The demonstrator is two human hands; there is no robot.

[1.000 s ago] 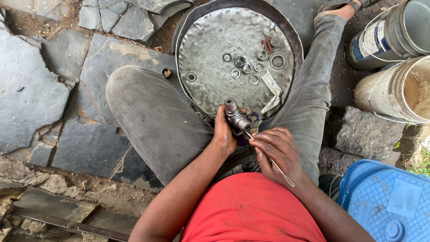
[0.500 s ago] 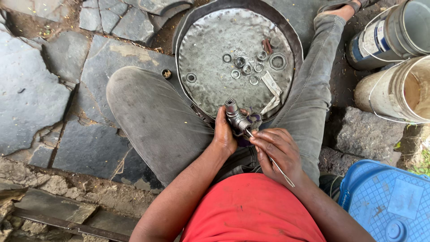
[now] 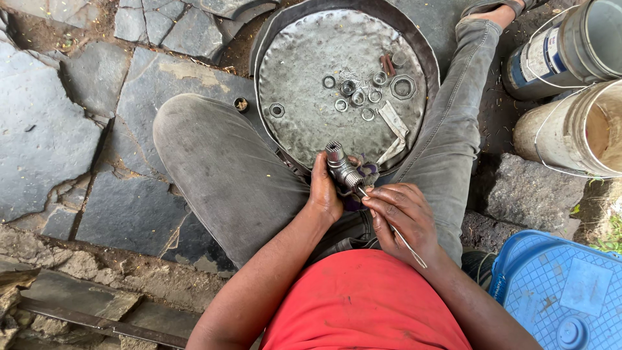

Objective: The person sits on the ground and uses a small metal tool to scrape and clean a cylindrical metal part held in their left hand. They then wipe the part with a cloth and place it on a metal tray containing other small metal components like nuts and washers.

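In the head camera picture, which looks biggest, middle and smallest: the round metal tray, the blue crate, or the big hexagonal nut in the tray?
1. Round metal tray.
2. Blue crate, partly cut off and nearer the camera, so less sure.
3. Hexagonal nut, clearly smallest.

I see a dull grey metal fitting [image 3: 341,167], threaded, with a thin shiny metal rod [image 3: 405,243]. The round tray [image 3: 304,123] is hammered, matt metal. Paving slabs [image 3: 39,129] look rough stone; the crate [image 3: 564,291] smooth blue plastic.

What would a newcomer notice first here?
The two hands at centre: the left hand grips a small grey metal fitting, and the right hand pokes a thin rod into it. Just beyond lies a round metal tray scattered with nuts and washers.
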